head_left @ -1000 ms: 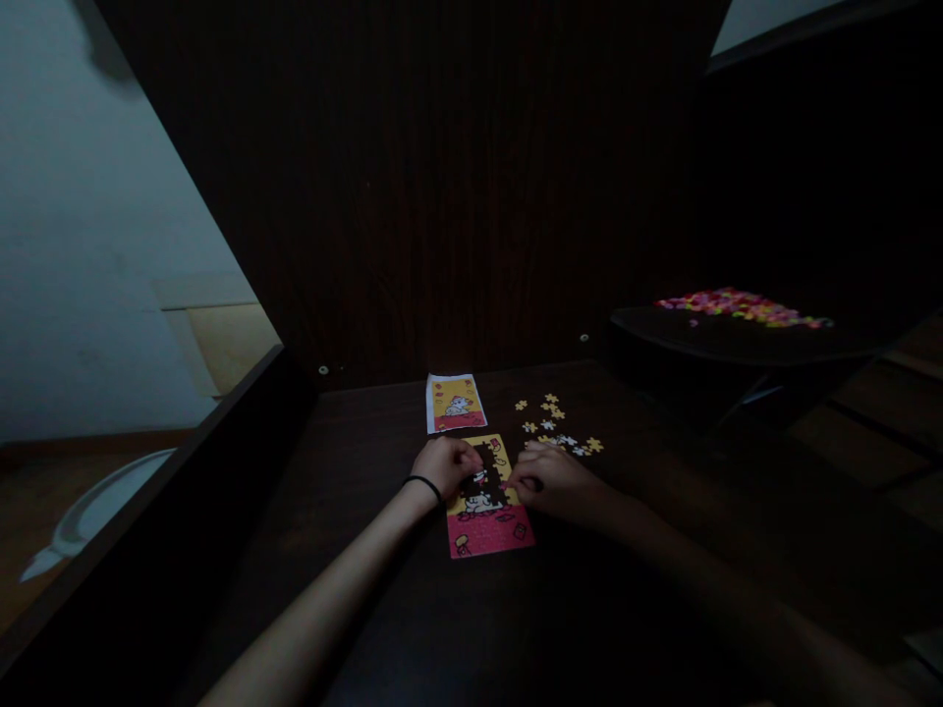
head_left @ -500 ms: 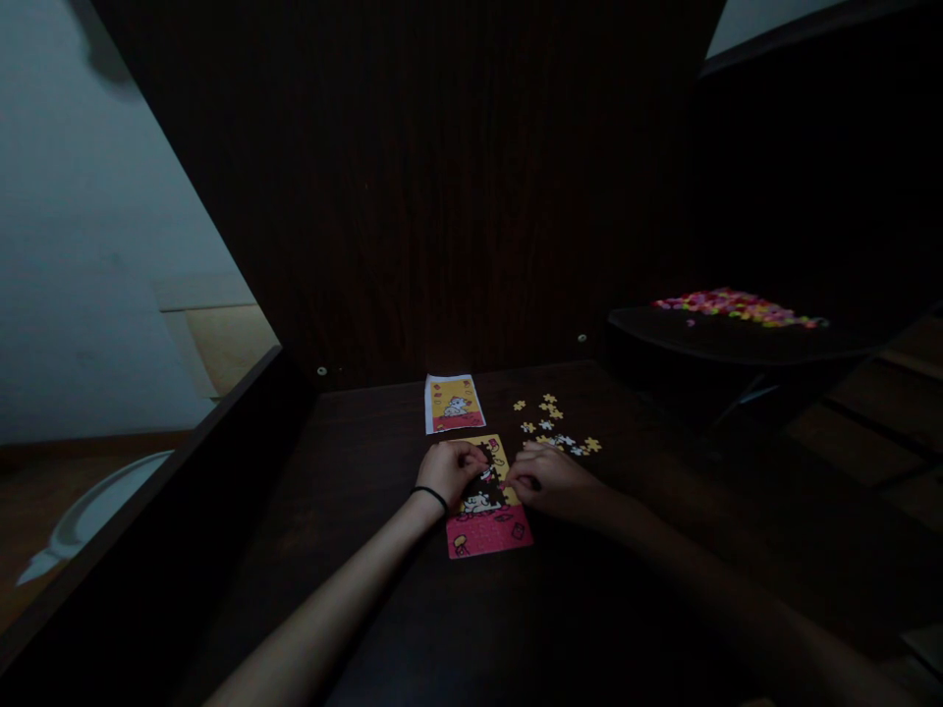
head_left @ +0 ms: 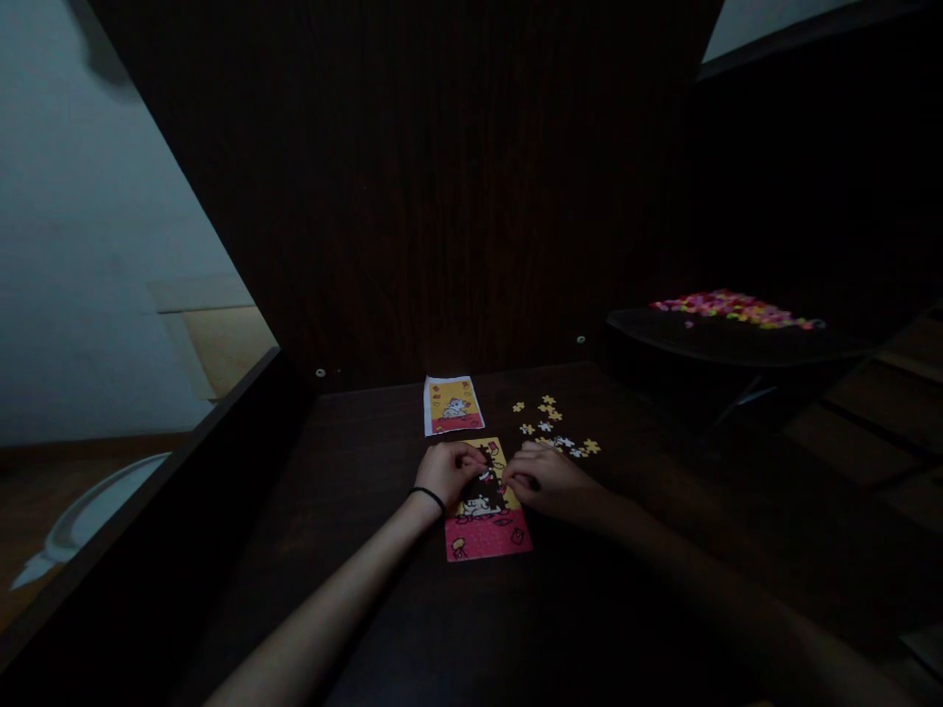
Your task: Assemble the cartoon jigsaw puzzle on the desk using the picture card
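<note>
A partly assembled jigsaw puzzle (head_left: 489, 535), yellow at the top and pink at the bottom, lies flat with a dark gap in its middle. My left hand (head_left: 449, 471), a black band at its wrist, rests over the puzzle's left side, thumb and fingers pinched at the gap. A small white and pink puzzle piece (head_left: 485, 475) shows just below those fingertips. From the right, my right hand (head_left: 545, 478) reaches the puzzle's right edge, its fingers curled and pinched together. Whatever either pinch holds is too small or hidden to make out.
Loose yellow and white puzzle pieces (head_left: 546, 426) lie beyond my right hand. A printed picture sheet (head_left: 454, 406) lies behind the puzzle. At right, a heap of colourful small pieces (head_left: 737, 309) sits on a dark round surface. A raised dark side board (head_left: 184, 471) borders the left.
Both hands hold nearly the same pinched poses over the puzzle. My right fingertips have shifted very slightly. The whole view has moved a few pixels.
</note>
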